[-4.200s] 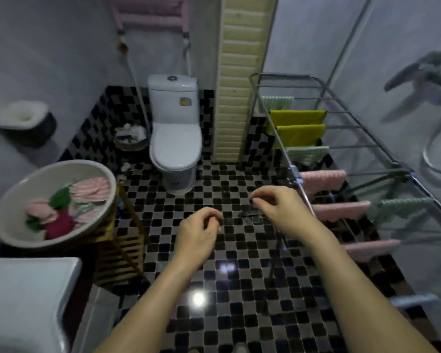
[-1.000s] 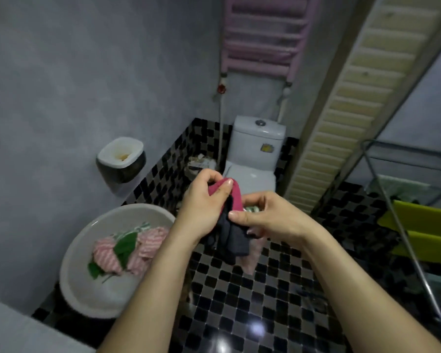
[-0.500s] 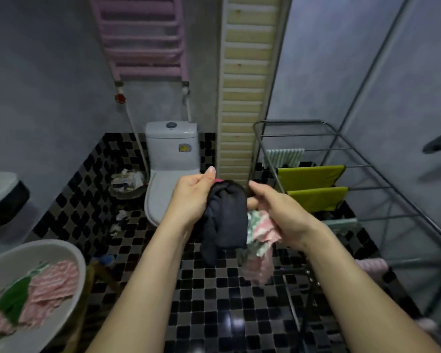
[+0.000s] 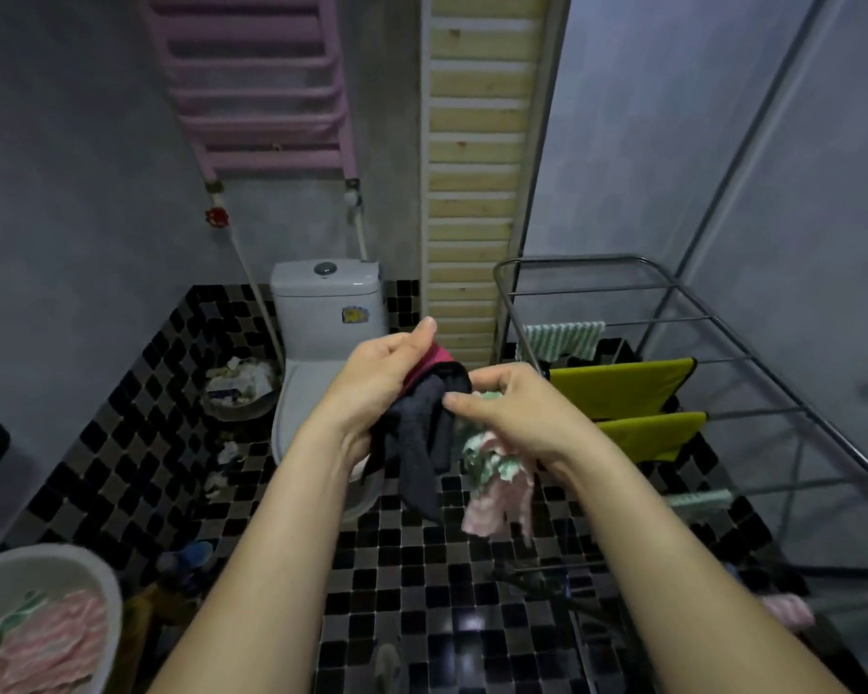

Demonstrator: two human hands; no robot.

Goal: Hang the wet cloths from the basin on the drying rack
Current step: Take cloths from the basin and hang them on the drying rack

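Left hand [image 4: 379,380]: grips a pink-edged dark cloth [image 4: 414,443], held up in front of the toilet [image 4: 322,313].
Right hand [image 4: 514,418]: thumb and fingertip on the dark cloth; curled fingers clutch a dangling pink-and-green cloth [image 4: 497,485].
Basin [image 4: 109,588]: lower left, holding pink striped cloths [image 4: 51,638].
Drying rack [image 4: 672,293]: at right, well apart from the basin, with yellow cloths [image 4: 622,388] draped over its rails.
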